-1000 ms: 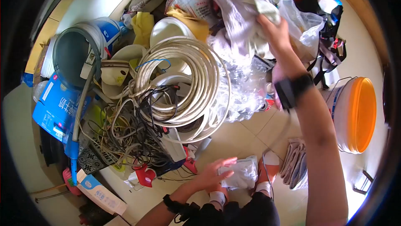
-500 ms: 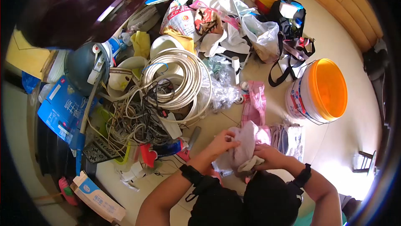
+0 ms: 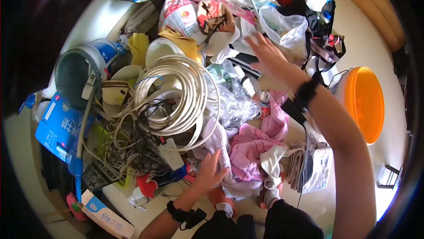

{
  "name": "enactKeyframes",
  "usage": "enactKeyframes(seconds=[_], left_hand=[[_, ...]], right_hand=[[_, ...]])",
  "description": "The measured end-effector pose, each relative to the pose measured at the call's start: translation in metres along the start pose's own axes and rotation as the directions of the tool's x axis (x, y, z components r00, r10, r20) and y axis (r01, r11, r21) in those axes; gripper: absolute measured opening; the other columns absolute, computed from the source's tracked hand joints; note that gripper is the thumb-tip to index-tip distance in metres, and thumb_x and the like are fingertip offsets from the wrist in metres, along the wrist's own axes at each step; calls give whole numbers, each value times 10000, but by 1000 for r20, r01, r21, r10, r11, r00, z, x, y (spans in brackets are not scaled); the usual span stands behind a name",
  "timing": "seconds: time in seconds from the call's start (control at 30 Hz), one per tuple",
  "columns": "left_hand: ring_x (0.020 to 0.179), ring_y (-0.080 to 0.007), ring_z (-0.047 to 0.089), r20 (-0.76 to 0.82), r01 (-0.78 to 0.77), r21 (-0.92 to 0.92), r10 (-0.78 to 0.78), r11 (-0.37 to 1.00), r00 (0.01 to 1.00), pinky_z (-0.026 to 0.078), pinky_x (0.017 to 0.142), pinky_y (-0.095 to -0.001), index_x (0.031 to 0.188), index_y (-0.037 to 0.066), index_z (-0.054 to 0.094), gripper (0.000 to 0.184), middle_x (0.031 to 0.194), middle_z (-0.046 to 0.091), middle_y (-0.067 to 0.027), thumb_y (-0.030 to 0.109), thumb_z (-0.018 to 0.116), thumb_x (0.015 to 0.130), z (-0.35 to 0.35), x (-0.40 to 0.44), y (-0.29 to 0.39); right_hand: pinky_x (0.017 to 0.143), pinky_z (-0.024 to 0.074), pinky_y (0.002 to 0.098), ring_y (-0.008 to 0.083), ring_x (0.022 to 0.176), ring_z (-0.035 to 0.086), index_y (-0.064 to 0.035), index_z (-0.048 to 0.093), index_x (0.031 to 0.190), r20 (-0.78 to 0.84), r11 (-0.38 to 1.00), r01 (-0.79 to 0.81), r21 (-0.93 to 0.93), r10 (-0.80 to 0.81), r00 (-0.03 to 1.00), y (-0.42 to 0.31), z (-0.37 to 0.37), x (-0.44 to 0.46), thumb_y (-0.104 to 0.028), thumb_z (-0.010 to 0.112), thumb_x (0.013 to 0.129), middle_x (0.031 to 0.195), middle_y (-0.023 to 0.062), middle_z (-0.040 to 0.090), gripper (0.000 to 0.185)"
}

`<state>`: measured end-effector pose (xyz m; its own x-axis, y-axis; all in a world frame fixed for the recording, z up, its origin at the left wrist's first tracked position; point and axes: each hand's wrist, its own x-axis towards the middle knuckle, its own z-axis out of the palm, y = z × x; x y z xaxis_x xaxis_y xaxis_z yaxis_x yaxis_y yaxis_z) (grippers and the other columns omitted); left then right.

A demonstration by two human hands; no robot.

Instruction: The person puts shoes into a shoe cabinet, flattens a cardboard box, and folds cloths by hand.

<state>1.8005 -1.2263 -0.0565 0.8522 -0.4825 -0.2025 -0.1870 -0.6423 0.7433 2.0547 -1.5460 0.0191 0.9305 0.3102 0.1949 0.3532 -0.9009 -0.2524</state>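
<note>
My left hand [image 3: 211,173] lies against the near edge of a pale towel [image 3: 217,144], its fingers apart and not wrapped around it. A pink cloth [image 3: 249,150] lies crumpled on the floor just right of the towel, with a cream cloth [image 3: 273,161] beside it. My right hand [image 3: 270,58] is stretched out over the heap with its fingers spread and nothing in them. Near its fingertips are white fabric [image 3: 223,47] and a clear plastic bag [image 3: 282,27]; whether the hand touches either I cannot tell.
A large coil of white cable [image 3: 176,102] and tangled wires cover the left middle. An orange-rimmed bucket [image 3: 366,104] stands at the right. Folded newspapers [image 3: 316,168] lie by my right foot. Clear plastic wrap [image 3: 232,100] and a dark bucket [image 3: 73,77] are among the clutter.
Both hands were together on the bundled towel and cloths; now these are spread on the floor. My right hand has moved up over the heap, my left a little lower and leftward. The view has shifted.
</note>
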Motion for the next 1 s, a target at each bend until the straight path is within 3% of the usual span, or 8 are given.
enactKeyframes(seconds=[0.27, 0.4, 0.47, 0.53, 0.67, 0.73, 0.77, 1.0], left_hand=[[1074, -425, 481, 122, 40, 58, -46, 998, 991, 395, 897, -482, 1345, -14, 396, 604, 1270, 453, -294, 327, 604, 891, -43, 11, 28], [1174, -235, 515, 422, 579, -187, -468, 793, 777, 440, 924, -348, 1365, 16, 418, 544, 1260, 547, -145, 267, 598, 917, -92, 15, 58], [1180, -220, 514, 397, 561, -241, -447, 792, 802, 435, 926, -348, 1384, 35, 399, 575, 1243, 564, -127, 311, 595, 920, -96, 6, 58], [1187, -206, 512, 370, 518, -297, -403, 802, 837, 430, 928, -348, 1402, 55, 380, 605, 1226, 580, -109, 356, 593, 922, -94, 8, 65], [1275, -230, 429, 302, 360, -811, -198, 461, 933, 401, 986, -359, 1460, 60, 238, 766, 1381, 450, -129, 530, 511, 920, -87, 26, 80], [1229, -255, 481, 360, 326, -928, -203, -182, 911, 405, 1008, -423, 1426, 65, 321, 903, 1347, 478, -147, 710, 453, 807, -78, 36, 78], [1213, -256, 492, 375, 337, -916, -163, -219, 912, 408, 1016, -422, 1406, 71, 352, 770, 1352, 472, -147, 649, 384, 899, -73, 38, 76], [1206, -235, 492, 236, 294, -937, -279, 188, 931, 390, 1025, -366, 1364, 8, 386, 499, 1345, 480, -134, 279, 515, 964, -82, 48, 117]], right_hand=[[940, 393, 586, 404, 1286, 376, -274, 432, 1368, -15, 945, -237, -226, 240, 971, 7, 64, 120, -221, 775, 691, 1458, 168, 302, 761], [846, 494, 470, 352, 1086, 586, -212, 612, 1212, 31, 906, -419, 65, 418, 908, 28, 82, 144, -208, 677, 738, 1141, 173, 623, 478], [794, 502, 448, 383, 873, 632, -121, 631, 1152, -305, 876, -260, 406, 398, 865, 12, 82, 130, -77, 625, 680, 818, 204, 655, 474], [831, 472, 454, 416, 927, 590, 13, 612, 1114, -479, 930, 22, 368, 169, 861, -21, 63, 84, -103, 632, 687, 963, 246, 628, 443], [790, 518, 406, 310, 926, 606, 16, 605, 1065, -328, 837, 366, 406, -240, 914, -122, -1, -72, -40, 613, 632, 962, 160, 614, 437], [861, 498, 324, 255, 1015, 581, -6, 611, 1017, -246, 675, 471, 568, -406, 880, -157, -17, -131, -114, 618, 657, 1021, 128, 586, 376], [884, 485, 314, 248, 1039, 570, -32, 614, 1005, -113, 740, 435, 512, -444, 889, -166, -33, -150, -138, 603, 685, 1041, 106, 576, 337], [864, 492, 400, 272, 1102, 560, -91, 650, 920, -32, 919, 309, 243, -311, 950, -135, -94, -163, -167, 624, 670, 1136, 100, 591, 262]])
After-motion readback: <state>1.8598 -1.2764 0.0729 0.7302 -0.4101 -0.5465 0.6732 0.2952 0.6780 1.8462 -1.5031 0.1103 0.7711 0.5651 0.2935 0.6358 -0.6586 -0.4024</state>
